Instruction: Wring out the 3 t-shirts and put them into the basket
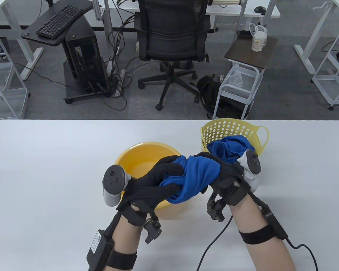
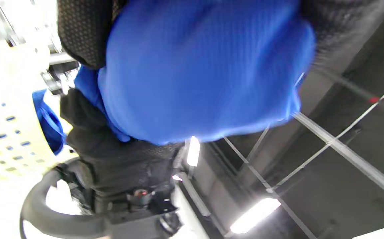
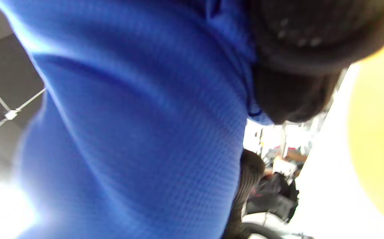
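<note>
Nearest the table's front edge, both gloved hands are clenched on one bunched blue t-shirt: the left hand has its fingers curled round the left end, the right hand wraps the right end, and the cloth is held above the table over the near right rim of the yellow basin. The left wrist view shows what the overhead camera cannot, the underside of the wad with the right glove just behind it and the pale perforated wall of the basket at the left; the right wrist view is almost all blue fabric, with a yellow blur at the right edge that is probably the basin. Just behind the hands, the basin looks to hold nothing but maybe a little water, hard to say from here. Farther back and to the right, the yellow basket holds another crumpled blue shirt, heaped up to its rim, just behind the right hand's tracker
</note>
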Demonstrator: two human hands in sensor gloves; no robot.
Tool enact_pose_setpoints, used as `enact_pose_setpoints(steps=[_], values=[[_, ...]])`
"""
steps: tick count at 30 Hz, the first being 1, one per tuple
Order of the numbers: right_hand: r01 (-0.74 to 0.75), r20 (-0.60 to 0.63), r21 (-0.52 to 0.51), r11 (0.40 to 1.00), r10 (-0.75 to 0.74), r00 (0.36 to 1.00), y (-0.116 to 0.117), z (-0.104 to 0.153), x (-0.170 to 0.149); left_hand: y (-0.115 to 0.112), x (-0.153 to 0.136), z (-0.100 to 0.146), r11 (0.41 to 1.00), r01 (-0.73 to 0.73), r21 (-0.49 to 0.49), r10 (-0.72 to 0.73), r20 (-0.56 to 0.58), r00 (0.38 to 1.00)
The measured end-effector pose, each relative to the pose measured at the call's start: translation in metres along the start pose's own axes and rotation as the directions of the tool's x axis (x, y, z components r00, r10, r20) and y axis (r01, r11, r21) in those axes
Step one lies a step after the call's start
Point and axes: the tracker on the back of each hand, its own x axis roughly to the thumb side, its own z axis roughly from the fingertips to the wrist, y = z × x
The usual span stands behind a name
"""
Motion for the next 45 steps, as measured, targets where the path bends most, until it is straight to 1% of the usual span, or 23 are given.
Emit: enact_pose_setpoints(steps=[2, 6, 10, 13, 15, 18, 20, 22, 24, 25, 27, 29, 31, 32, 33, 34, 35, 36, 37, 38, 39, 42, 45], values=[[-0.132, -0.013, -0.051, 0.99, 0.132, 0.991, -0.001, 0.002, 0.003, -0.009, 0.006, 0.0, 0.975, 0.216, 0.055, -0.214, -0.054, 0.975], [-0.321, -0.006, -0.136, 0.937, 0.323, 0.946, 0.002, 0.008, 0.016, -0.027, 0.015, -0.004, 0.801, 0.597, 0.046, -0.592, -0.089, 0.801], [-0.382, -0.01, -0.165, 0.909, 0.386, 0.922, 0.001, 0.011, 0.024, -0.04, 0.018, -0.005, 0.669, 0.743, -0.011, -0.74, -0.1, 0.665], [-0.426, -0.035, -0.228, 0.875, 0.43, 0.902, 0.003, 0.013, 0.021, -0.056, 0.015, -0.008, 0.514, 0.857, -0.025, -0.855, -0.096, 0.51], [-0.488, -0.051, -0.208, 0.848, 0.489, 0.871, 0.001, 0.013, 0.02, -0.063, 0.01, -0.008, 0.471, 0.882, -0.026, -0.88, -0.085, 0.468], [-0.435, -0.096, -0.227, 0.872, 0.424, 0.9, -0.002, 0.013, 0.018, -0.064, 0.004, -0.01, 0.505, 0.863, -0.022, -0.861, -0.083, 0.502], [-0.389, -0.11, -0.187, 0.902, 0.374, 0.921, -0.004, 0.012, 0.012, -0.054, 0.001, -0.011, 0.616, 0.788, 0.009, -0.783, -0.105, 0.614], [-0.236, -0.08, -0.148, 0.96, 0.226, 0.971, -0.003, 0.008, 0.003, -0.037, -0.007, -0.01, 0.741, 0.671, 0.037, -0.661, -0.138, 0.737], [-0.04, -0.003, -0.053, 0.998, 0.04, 0.999, 0.0, 0.003, -0.005, -0.018, -0.014, -0.006, 0.799, 0.597, 0.069, -0.576, -0.197, 0.793], [0.053, 0.048, 0.008, 0.999, -0.053, 0.997, 0.002, 0.0, -0.008, -0.008, -0.018, -0.003, 0.825, 0.557, 0.096, -0.529, -0.216, 0.821], [0.319, 0.081, 0.158, 0.934, -0.335, 0.939, 0.009, -0.005, -0.01, 0.016, -0.031, 0.005, 0.933, 0.317, 0.171, -0.268, -0.259, 0.928], [0.282, 0.153, 0.181, 0.942, -0.311, 0.938, 0.015, -0.007, -0.005, 0.028, -0.042, 0.01, 0.978, 0.082, 0.192, -0.031, -0.258, 0.966], [-0.107, 0.323, 0.144, 0.984, 0.055, 0.945, 0.025, -0.004, 0.007, 0.038, -0.05, 0.015, 0.974, -0.091, 0.206, 0.145, -0.26, 0.955], [-0.28, 0.38, 0.102, 0.955, 0.222, 0.898, 0.029, -0.002, 0.012, 0.041, -0.052, 0.015, 0.973, -0.109, 0.206, 0.163, -0.263, 0.951], [-0.535, 0.459, 0.012, 0.845, 0.47, 0.754, 0.037, 0.001, 0.018, 0.042, -0.054, 0.015, 0.974, -0.126, 0.187, 0.175, -0.272, 0.946], [-0.682, 0.493, -0.068, 0.728, 0.619, 0.612, 0.042, 0.004, 0.02, 0.041, -0.055, 0.015, 0.976, -0.139, 0.169, 0.182, -0.276, 0.944], [-0.844, 0.501, -0.227, 0.486, 0.802, 0.327, 0.052, 0.009, 0.022, 0.038, -0.056, 0.013, 0.975, -0.17, 0.145, 0.204, -0.273, 0.94], [-0.895, 0.469, -0.377, 0.24, 0.882, 0.039, 0.061, 0.014, 0.02, 0.034, -0.056, 0.01, 0.972, -0.211, 0.106, 0.232, -0.272, 0.934], [-0.881, 0.433, -0.458, 0.12, 0.895, -0.103, 0.066, 0.016, 0.018, 0.03, -0.056, 0.009, 0.969, -0.236, 0.075, 0.248, -0.273, 0.929], [-0.822, 0.37, -0.566, -0.057, 0.874, -0.315, 0.072, 0.019, 0.015, 0.024, -0.055, 0.006, 0.962, -0.271, 0.025, 0.266, -0.288, 0.92], [-0.753, 0.316, -0.647, -0.123, 0.855, -0.411, 0.074, 0.022, 0.012, 0.02, -0.054, 0.005, 0.959, -0.284, 0.002, 0.27, -0.308, 0.912], [-0.707, 0.344, -0.706, -0.049, 0.848, -0.403, 0.075, 0.028, 0.011, 0.013, -0.052, 0.002, 0.963, -0.244, -0.119, 0.187, -0.362, 0.913], [-0.709, 0.392, -0.703, -0.05, 0.805, -0.445, 0.076, 0.032, 0.014, 0.012, -0.049, 0.0, 0.968, -0.155, -0.195, 0.071, -0.382, 0.921]])
